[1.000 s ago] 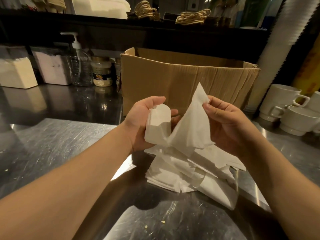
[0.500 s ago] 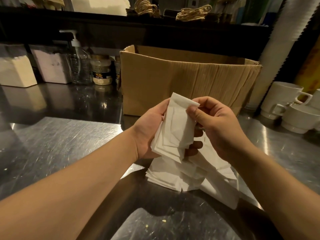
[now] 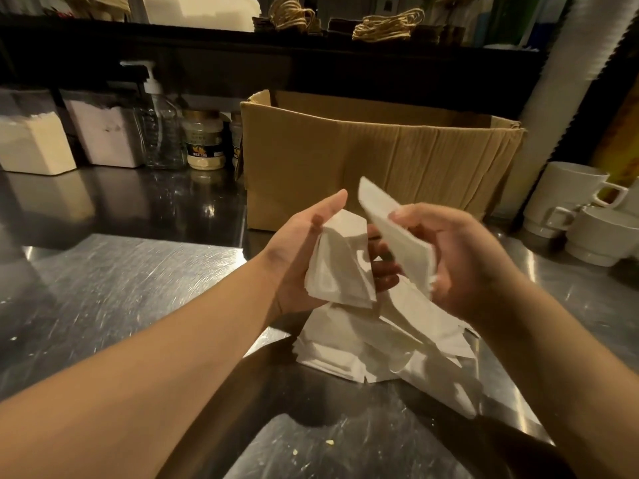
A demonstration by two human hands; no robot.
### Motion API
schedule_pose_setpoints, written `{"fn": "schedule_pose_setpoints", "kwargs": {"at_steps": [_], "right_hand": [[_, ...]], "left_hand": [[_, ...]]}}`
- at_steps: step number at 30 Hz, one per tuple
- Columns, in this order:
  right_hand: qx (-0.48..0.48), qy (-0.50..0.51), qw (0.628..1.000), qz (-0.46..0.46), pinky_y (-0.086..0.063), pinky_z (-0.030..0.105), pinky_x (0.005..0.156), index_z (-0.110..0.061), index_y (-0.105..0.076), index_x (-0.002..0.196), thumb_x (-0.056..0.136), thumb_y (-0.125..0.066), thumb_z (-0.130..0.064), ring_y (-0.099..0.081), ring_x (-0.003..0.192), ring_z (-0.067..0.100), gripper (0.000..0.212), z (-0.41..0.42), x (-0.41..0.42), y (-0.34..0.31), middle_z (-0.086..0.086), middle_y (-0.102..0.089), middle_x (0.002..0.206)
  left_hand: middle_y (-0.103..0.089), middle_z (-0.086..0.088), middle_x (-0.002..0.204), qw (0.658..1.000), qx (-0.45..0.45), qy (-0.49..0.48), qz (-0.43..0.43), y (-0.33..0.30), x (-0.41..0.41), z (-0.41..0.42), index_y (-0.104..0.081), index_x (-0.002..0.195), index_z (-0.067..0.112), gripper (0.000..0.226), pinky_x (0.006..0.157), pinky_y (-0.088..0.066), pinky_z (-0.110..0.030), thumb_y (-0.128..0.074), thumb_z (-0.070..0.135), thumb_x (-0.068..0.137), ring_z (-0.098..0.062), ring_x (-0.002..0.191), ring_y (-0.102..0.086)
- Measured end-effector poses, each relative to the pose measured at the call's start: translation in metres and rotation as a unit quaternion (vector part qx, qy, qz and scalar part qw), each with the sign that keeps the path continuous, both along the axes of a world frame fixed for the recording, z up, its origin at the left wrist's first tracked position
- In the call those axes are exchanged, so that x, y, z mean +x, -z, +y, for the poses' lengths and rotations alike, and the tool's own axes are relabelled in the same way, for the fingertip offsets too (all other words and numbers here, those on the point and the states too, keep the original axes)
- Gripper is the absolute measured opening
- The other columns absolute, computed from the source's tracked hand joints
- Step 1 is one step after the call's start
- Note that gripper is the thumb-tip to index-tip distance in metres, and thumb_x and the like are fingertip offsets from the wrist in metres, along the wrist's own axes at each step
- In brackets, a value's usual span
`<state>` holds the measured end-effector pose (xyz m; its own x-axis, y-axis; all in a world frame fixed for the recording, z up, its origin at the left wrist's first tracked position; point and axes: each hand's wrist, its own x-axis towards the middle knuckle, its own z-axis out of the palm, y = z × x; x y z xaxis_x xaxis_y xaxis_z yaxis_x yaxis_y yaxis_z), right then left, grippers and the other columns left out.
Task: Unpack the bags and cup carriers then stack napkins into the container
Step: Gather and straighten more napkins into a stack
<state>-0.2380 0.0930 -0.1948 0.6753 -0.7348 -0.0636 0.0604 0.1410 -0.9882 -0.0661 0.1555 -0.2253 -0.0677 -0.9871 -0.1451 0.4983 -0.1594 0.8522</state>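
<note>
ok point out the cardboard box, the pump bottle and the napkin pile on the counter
cardboard box (image 3: 345, 160), head view, on its front wall
pump bottle (image 3: 160, 133), head view, on its clear body
napkin pile (image 3: 345, 354), head view, on the flat top napkin near its left edge

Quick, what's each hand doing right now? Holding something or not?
Left hand: holds a small bunch of folded napkins, thumb up.
Right hand: pinches a single napkin, lifted above the napkin pile.
</note>
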Motion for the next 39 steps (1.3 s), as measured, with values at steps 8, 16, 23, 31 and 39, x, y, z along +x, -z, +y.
{"fn": "schedule_pose_setpoints", "kwargs": {"at_steps": [8,16,23,31,39], "right_hand": [[-0.171,0.100,0.976,0.087,-0.058,0.030,0.063,-0.022,-0.062,0.115,0.092,-0.071,-0.025,-0.070,0.089,0.021,0.024,-0.005,0.019,0.026,0.012,-0.067,0.119],[-0.478,-0.089,0.855,0.179,-0.034,0.064,0.114,-0.068,0.000,0.148,0.058,-0.085,-0.069,-0.034,0.145,0.022,0.123,-0.006,0.013,0.032,-0.020,-0.024,0.159],[-0.449,-0.008,0.890,0.079,-0.049,0.035,0.106,-0.044,-0.040,0.136,0.082,-0.072,-0.060,-0.052,0.126,0.006,0.064,-0.010,0.009,0.028,-0.010,-0.047,0.140],[-0.503,-0.133,0.803,0.292,-0.054,0.024,0.071,-0.037,-0.064,0.094,0.075,-0.073,-0.063,-0.058,0.083,0.001,0.034,-0.008,0.003,0.015,-0.017,-0.062,0.091],[-0.506,-0.206,0.717,0.433,-0.047,0.016,0.072,-0.046,-0.053,0.131,0.084,-0.077,-0.045,-0.053,0.091,0.000,0.053,-0.001,0.006,0.016,-0.024,-0.052,0.102]], "left_hand": [[-0.073,-0.011,0.099,0.999,-0.003,0.034,-0.008,-0.002,-0.003,0.001,-0.067,0.116,0.018,0.055,0.083,-0.060,-0.040,-0.057,0.061,0.083,-0.028,0.093,-0.071],[-0.068,-0.010,0.085,1.000,0.003,0.023,0.018,-0.001,-0.002,0.000,-0.070,0.100,0.014,0.033,0.066,-0.060,-0.033,-0.061,0.037,0.079,-0.025,0.073,-0.070],[-0.061,-0.009,0.099,0.999,0.035,-0.014,0.037,-0.003,0.010,-0.003,-0.059,0.120,0.013,0.047,0.084,-0.053,-0.040,-0.063,0.040,0.082,-0.025,0.088,-0.061],[-0.063,-0.010,0.097,0.987,0.014,-0.084,0.138,-0.004,0.022,-0.004,-0.056,0.124,0.012,0.053,0.074,-0.053,-0.034,-0.061,0.044,0.083,-0.023,0.080,-0.060],[-0.064,-0.010,0.096,0.982,0.019,-0.126,0.142,-0.002,0.025,-0.007,-0.058,0.123,0.012,0.053,0.068,-0.055,-0.034,-0.063,0.042,0.081,-0.023,0.078,-0.061]]}}
